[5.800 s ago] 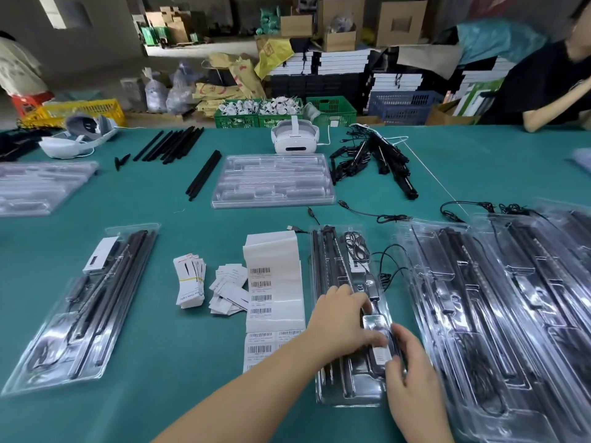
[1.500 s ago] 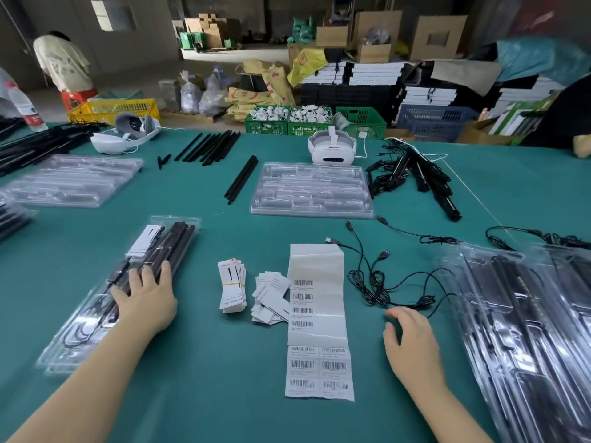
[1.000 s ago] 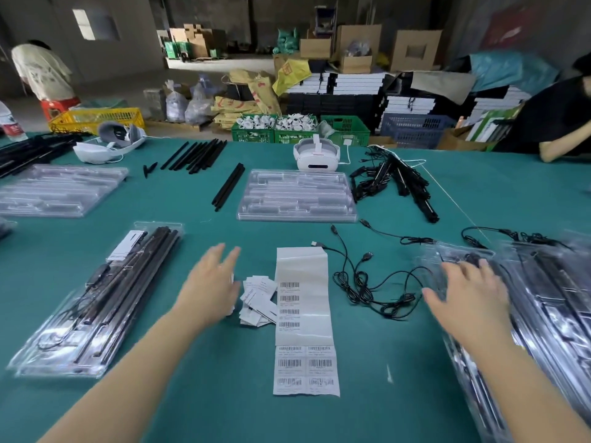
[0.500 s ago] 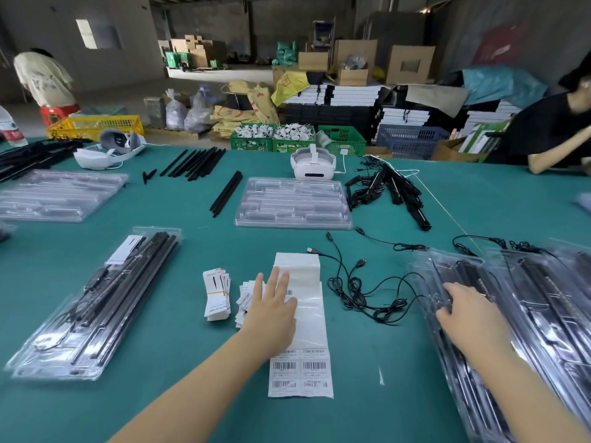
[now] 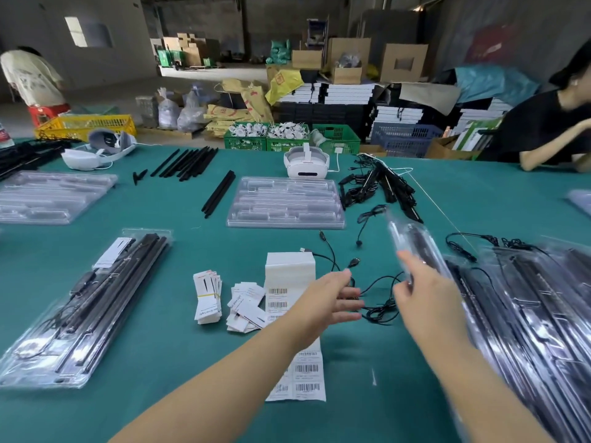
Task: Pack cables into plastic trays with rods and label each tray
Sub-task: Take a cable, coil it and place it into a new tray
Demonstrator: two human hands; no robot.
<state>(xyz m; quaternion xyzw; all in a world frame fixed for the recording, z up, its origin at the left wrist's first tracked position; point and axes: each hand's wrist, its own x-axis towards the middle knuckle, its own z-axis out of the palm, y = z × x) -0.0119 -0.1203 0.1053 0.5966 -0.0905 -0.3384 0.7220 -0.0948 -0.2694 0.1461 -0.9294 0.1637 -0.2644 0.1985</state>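
Half a second ago flat on the stack, the right hand (image 5: 425, 302) now grips a rod-loaded tray (image 5: 415, 251) lifted off the desk (image 5: 192, 378), while the released left hand (image 5: 332, 298) reaches toward it over the cables (image 5: 377, 302) for packing.

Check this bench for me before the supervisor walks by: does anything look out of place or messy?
Mostly tidy. The loose black cables lie tangled on the green table by the barcode label strip, in no tray. The small white cards are scattered, unlike the banded stack beside them.
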